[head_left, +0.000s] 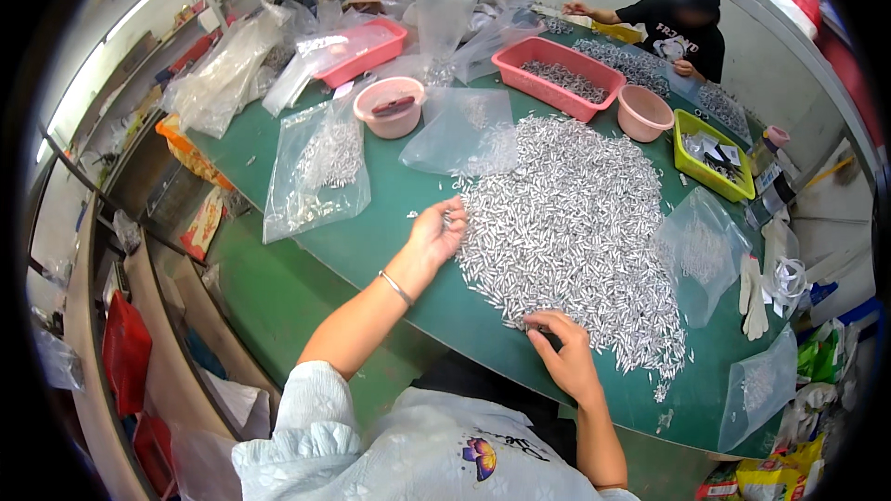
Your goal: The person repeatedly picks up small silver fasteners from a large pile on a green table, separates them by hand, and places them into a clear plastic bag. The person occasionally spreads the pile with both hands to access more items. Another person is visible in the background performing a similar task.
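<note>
Bordering silvery pile | left hand: fingers curled | right hand: fingers bent | both grips unclear

Here's the left hand, fingers curled, right at the left edge of a broad heap of small silvery pieces on the green counter. Right hand down at the near edge, fingers bent! Beyond the heap, a pink tray and pink bowl; upper right, a person in black.
</note>
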{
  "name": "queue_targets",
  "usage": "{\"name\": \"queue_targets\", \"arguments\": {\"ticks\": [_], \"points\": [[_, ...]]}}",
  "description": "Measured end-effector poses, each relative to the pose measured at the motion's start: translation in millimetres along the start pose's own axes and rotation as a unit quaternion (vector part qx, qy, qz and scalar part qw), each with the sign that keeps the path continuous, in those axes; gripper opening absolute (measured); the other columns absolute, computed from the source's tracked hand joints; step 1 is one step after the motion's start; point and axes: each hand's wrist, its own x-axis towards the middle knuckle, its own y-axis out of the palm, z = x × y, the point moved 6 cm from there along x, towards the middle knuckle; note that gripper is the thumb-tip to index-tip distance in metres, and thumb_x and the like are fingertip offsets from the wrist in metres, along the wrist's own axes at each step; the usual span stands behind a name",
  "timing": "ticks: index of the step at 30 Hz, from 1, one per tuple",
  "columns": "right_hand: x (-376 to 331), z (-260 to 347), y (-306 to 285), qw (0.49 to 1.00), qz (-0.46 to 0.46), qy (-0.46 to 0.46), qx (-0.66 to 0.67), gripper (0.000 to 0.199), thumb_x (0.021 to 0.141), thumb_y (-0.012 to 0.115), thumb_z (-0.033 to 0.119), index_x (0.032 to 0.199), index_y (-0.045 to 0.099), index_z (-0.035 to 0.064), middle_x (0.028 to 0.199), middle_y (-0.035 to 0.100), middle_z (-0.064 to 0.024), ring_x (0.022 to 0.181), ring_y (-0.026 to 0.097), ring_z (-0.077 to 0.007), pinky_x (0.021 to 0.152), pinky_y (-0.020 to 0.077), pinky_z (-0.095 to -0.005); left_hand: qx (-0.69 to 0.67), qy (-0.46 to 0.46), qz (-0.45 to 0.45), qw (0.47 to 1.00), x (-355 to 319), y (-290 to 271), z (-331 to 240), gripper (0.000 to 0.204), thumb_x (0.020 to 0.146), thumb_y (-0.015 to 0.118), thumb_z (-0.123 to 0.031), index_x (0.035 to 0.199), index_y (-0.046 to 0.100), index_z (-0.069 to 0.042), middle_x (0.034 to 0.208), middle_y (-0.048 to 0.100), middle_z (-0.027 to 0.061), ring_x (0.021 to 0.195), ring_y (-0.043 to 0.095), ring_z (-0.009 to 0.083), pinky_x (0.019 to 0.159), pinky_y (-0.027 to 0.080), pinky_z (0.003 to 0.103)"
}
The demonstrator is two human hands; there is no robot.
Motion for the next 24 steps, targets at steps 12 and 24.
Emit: {"name": "queue_targets", "arguments": {"ticks": [12,24], "points": [[-1,-44,-23,0.746,-0.358,0.074,0.556,0.040,0.099,0.038,0.030,0.124,0.046,-0.0003,0.122,0.053,-0.0114,0.114,0.050,-0.0194,0.098,0.0370,-0.0301,0.567,0.222,0.188,0.770,-89,72,200,0.021,0.094,0.050,-0.012,0.105,0.058,0.004,0.100,0.060,0.0080,0.092,0.055,0.0137,0.083,0.045,0.027],[-39,-72,-45,0.551,-0.441,0.139,0.695,0.034,0.098,0.035,0.033,0.103,0.056,0.0067,0.105,0.058,-0.0031,0.102,0.052,-0.0122,0.093,0.0405,-0.0304,0.610,0.337,0.394,0.600,-119,110,263,0.029,0.093,0.042,-0.003,0.120,0.048,0.007,0.119,0.052,0.0171,0.107,0.054,0.0226,0.092,0.045,0.034]]}}
